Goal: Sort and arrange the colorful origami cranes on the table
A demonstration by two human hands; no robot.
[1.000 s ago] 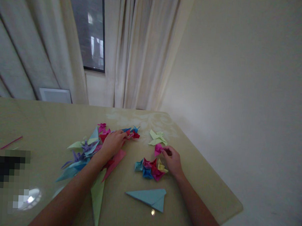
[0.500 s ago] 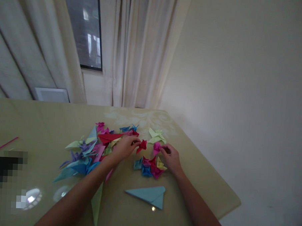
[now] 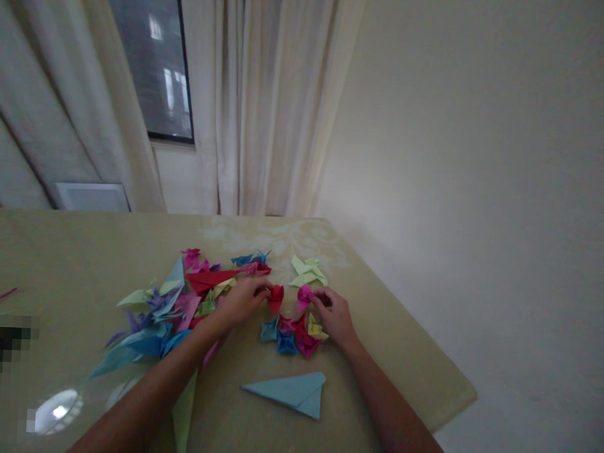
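Between thumb and fingers, my left hand (image 3: 249, 297) pinches a small red folded-paper piece (image 3: 276, 297). My right hand (image 3: 334, 315) grips a small pink folded-paper piece (image 3: 304, 297) a short way to its right. Just below them a cluster of small folded-paper pieces in blue, pink, red and yellow lies on the table; a blue piece (image 3: 287, 343) and a yellow piece (image 3: 316, 328) belong to it. A pale green pinwheel-like paper fold (image 3: 309, 271) lies beyond my right hand. Nearer to me rests a light blue paper plane (image 3: 292, 393).
A heap of colourful origami, with a red paper plane (image 3: 210, 279) and blue folds (image 3: 149, 343), spreads left of my left hand, partly behind the forearm. A pale green pointed fold (image 3: 183, 415) lies nearer. The table (image 3: 400, 371) meets a wall at the right.
The red piece has turned in my left fingers and shows a different side. My right hand still holds the pink piece. The whole view has shifted slightly.
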